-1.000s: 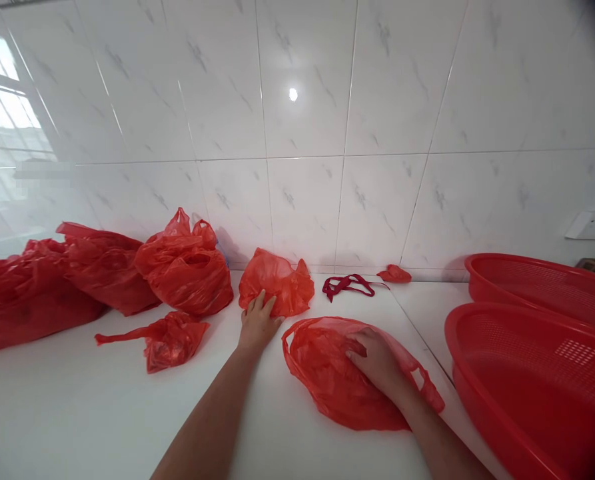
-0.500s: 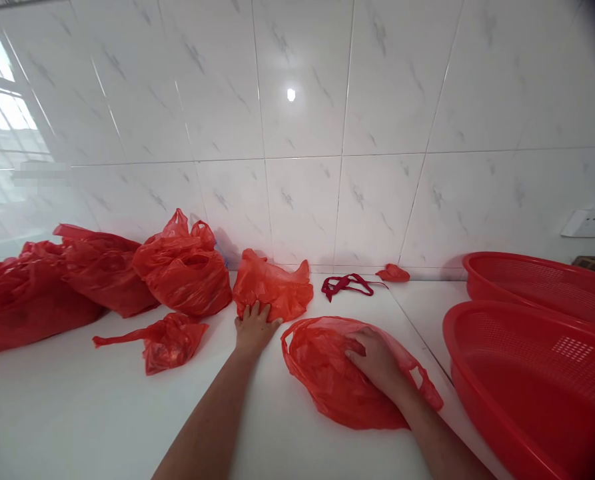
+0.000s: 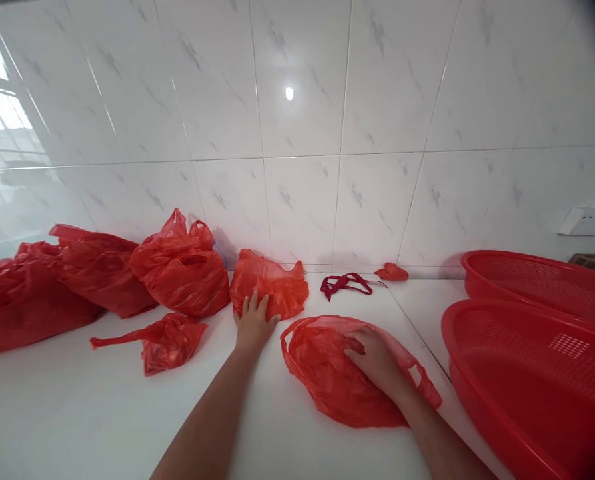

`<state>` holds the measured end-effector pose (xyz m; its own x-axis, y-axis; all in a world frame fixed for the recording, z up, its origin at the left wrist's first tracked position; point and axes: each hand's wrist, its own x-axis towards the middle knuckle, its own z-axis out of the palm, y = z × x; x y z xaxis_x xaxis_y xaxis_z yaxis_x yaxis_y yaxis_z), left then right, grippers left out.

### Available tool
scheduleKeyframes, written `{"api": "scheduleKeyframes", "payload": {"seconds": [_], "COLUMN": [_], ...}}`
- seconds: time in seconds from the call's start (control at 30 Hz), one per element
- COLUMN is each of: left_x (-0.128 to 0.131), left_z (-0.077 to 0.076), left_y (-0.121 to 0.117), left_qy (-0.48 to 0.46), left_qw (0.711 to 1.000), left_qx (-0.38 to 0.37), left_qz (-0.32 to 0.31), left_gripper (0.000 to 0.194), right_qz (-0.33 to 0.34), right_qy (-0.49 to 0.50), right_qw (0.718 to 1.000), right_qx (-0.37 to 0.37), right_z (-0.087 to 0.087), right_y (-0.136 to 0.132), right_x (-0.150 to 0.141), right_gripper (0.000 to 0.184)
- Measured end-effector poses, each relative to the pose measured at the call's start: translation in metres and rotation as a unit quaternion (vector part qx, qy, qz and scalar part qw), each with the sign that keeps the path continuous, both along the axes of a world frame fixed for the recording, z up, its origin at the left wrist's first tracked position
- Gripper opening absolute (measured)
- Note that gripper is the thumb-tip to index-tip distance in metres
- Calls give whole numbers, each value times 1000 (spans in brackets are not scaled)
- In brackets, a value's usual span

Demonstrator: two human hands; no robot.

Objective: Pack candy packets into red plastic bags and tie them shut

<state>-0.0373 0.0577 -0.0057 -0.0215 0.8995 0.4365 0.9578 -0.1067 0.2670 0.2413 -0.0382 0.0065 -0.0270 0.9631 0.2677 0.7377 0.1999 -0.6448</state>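
Note:
On the white counter a wide red plastic bag (image 3: 327, 383) lies flattened, its handle loops at both ends. My right hand (image 3: 374, 360) is curled over its middle, fingers bent down into the thin plastic and thumb apart from them. The fingertips are partly hidden by the film. Farther back, a smaller crumpled red plastic bag (image 3: 282, 287) leans near the wall. Against its front side rests my left hand (image 3: 254, 323), fingers spread and extended, not closed around it.
Several filled red bags (image 3: 177, 273) line the wall at left, with a small knotted red bag (image 3: 170, 347) before them. A dark red strap (image 3: 347, 285) and a little red bundle (image 3: 392, 271) lie along the wall. Two red plastic baskets (image 3: 460, 340) stand at right.
My left hand has shifted slightly upward on the small bag, which has moved a little to the left with its right edge drawn in. My right hand keeps its place.

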Motion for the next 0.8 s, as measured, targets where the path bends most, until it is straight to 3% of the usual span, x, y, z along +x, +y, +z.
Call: {"api": "scheduleKeyframes", "payload": {"seconds": [0.13, 0.3, 0.37, 0.57, 0.67, 0.8], "left_x": [5, 15, 17, 12, 10, 14], "left_z": [14, 19, 15, 0, 0, 8], "left_y": [-7, -15, -15, -5, -3, -12], "left_qy": [1, 18, 18, -36, -70, -128], "left_qw": [992, 977, 977, 992, 990, 983], "left_qx": [63, -13, -44, -89, -86, -43], "left_qz": [-107, -214, -207, -80, -86, -126], "left_gripper": [39, 31, 34, 59, 58, 42], "right_qz": [-5, -2, 2, 4, 0, -2], "right_qy": [-5, -2, 3, 15, 14, 19], "right_qw": [1000, 1000, 1000, 1000, 1000, 1000], "right_qx": [-4, -6, -3, -8, -14, -7], "right_z": [1, -1, -1, 5, 7, 6], "right_y": [0, 0, 0, -5, -6, -6], "right_x": [-1, 1, 1, -1, -1, -1], "right_gripper": [30, 30, 31, 30, 29, 30]}}
